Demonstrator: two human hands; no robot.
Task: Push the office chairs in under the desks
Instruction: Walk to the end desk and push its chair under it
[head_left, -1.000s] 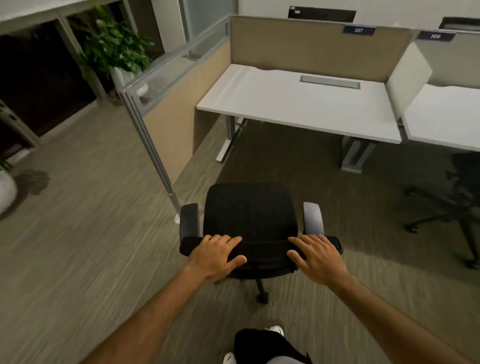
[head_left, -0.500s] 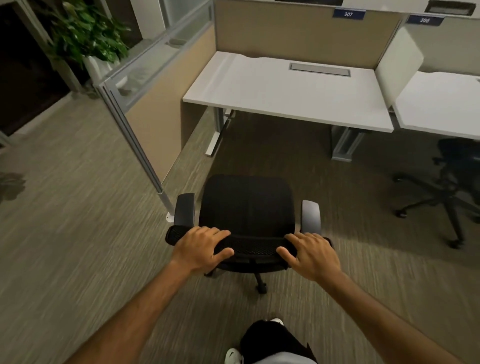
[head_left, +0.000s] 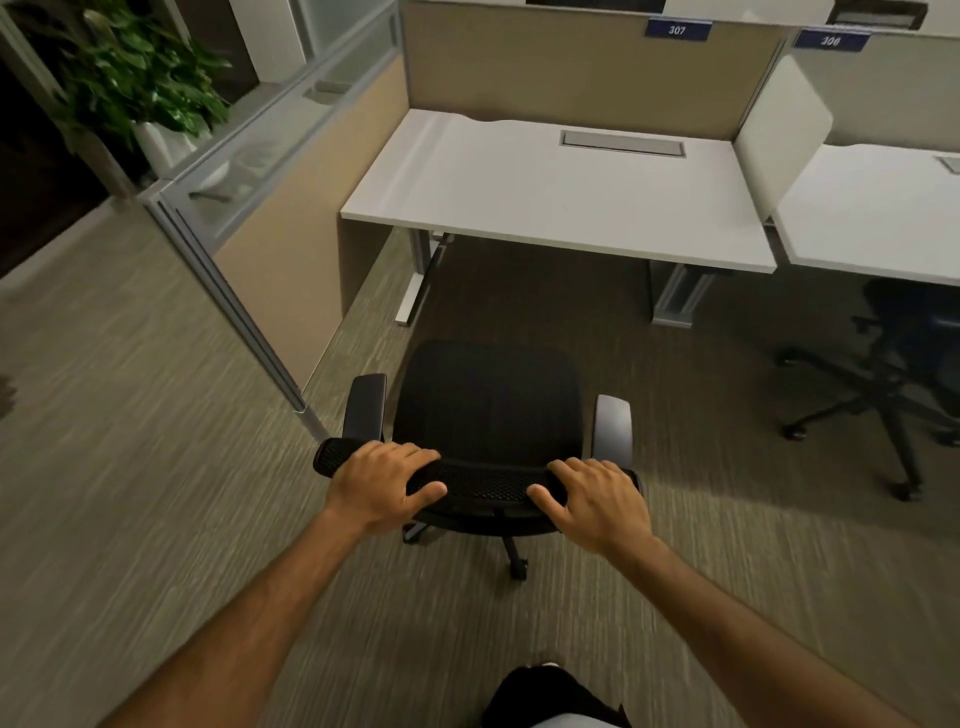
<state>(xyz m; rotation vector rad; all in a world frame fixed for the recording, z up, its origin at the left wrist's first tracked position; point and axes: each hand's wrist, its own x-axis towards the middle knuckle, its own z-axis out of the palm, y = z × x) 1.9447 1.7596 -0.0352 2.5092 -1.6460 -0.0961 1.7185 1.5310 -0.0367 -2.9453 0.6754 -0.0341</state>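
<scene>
A black office chair (head_left: 485, 395) with armrests stands on the carpet in front of me, its seat facing a white desk (head_left: 550, 192) marked 307. The chair's seat front is a short way from the desk's near edge, outside it. My left hand (head_left: 382, 483) grips the left part of the chair's mesh backrest top. My right hand (head_left: 592, 499) grips the right part of the same backrest top. A second dark office chair (head_left: 893, 364) sits at the right, partly under the neighbouring white desk (head_left: 872, 218).
A beige and glass partition (head_left: 270, 249) runs along the left of the desk, ending in a metal post by the chair's left armrest. A potted plant (head_left: 140, 88) stands behind it. Desk legs (head_left: 675, 296) stand under the desk. My foot (head_left: 540, 691) shows at the bottom.
The chair has rolled forward with both hands on its backrest, and the desk is nearer and larger in view. The partition post now stands beside the left armrest.
</scene>
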